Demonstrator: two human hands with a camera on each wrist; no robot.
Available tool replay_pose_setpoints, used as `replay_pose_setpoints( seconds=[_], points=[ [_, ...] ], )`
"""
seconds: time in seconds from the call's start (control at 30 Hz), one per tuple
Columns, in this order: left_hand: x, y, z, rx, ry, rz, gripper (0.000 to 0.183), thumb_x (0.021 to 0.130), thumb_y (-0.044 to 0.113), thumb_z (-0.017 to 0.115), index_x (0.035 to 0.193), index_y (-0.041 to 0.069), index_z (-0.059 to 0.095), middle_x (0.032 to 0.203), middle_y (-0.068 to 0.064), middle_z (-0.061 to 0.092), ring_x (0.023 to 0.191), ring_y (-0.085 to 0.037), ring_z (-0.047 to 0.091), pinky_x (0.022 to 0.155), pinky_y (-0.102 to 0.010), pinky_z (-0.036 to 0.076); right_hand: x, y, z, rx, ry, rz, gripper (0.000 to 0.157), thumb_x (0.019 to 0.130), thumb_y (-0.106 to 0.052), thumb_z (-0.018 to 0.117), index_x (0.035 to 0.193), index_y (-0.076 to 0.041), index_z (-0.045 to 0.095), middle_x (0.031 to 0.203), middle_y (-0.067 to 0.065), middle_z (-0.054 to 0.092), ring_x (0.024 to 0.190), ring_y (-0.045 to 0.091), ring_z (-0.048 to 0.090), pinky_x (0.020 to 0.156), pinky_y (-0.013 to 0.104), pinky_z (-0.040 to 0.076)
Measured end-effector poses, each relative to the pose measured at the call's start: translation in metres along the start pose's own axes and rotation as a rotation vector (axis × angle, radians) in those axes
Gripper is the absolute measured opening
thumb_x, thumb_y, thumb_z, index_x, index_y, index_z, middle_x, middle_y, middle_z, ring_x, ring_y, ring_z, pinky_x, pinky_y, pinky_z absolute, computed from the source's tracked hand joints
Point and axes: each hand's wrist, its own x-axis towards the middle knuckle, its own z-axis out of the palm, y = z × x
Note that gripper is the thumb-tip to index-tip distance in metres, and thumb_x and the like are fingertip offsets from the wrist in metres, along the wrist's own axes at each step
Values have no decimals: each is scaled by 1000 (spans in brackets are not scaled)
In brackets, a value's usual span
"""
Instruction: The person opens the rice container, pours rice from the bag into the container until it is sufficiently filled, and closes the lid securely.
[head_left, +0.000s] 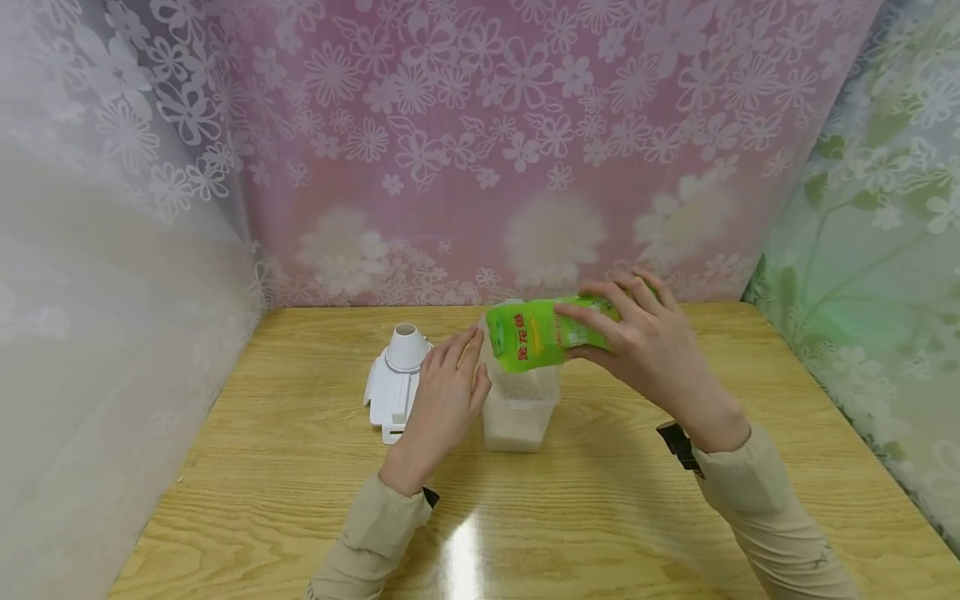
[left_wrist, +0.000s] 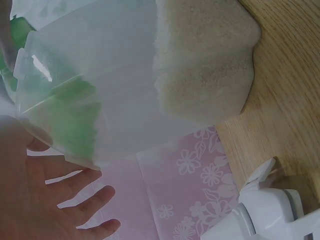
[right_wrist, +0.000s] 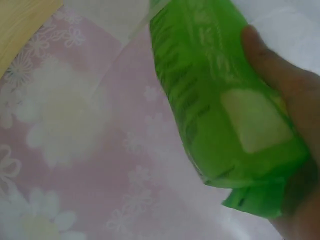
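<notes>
My right hand [head_left: 651, 346] grips a green plastic rice bag [head_left: 536, 337], tilted with one end over the mouth of a clear plastic container [head_left: 551, 396]. In the right wrist view, my thumb [right_wrist: 272, 57] lies along the side of the bag. White rice [left_wrist: 205, 60] fills the lower part of the container, seen through its wall in the left wrist view. At the container's left rim is my left hand [head_left: 444, 392], its fingers extended and spread beside the wall. The bag's mouth is hidden inside the container.
A white plastic lid [head_left: 386, 387] with a cone-shaped cup [head_left: 406, 346] on it lies on the wooden table [head_left: 300, 467], left of the container. Flowered curtains [head_left: 480, 167] hang behind the table and along both sides.
</notes>
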Motion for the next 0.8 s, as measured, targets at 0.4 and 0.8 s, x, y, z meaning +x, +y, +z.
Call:
replay_pose_setpoints(
  seconds=[0.4, 0.8],
  points=[
    [0, 0, -1, -6, 18, 13, 47, 103, 16, 50, 146, -3, 50, 149, -17, 50, 132, -40, 49, 112, -57, 37, -35, 15, 12, 201, -106, 331, 61, 83, -18, 83, 139, -12, 60, 108, 15, 63, 90, 34, 54, 75, 48, 47],
    [-1, 0, -1, -11, 7, 10, 46, 104, 15, 49, 147, -2, 50, 151, -16, 49, 133, -39, 49, 112, -57, 37, -59, 8, 29, 383, -118, 691, 56, 103, -29, 61, 152, -9, 45, 135, 25, 59, 112, 44, 60, 77, 59, 51]
  ],
)
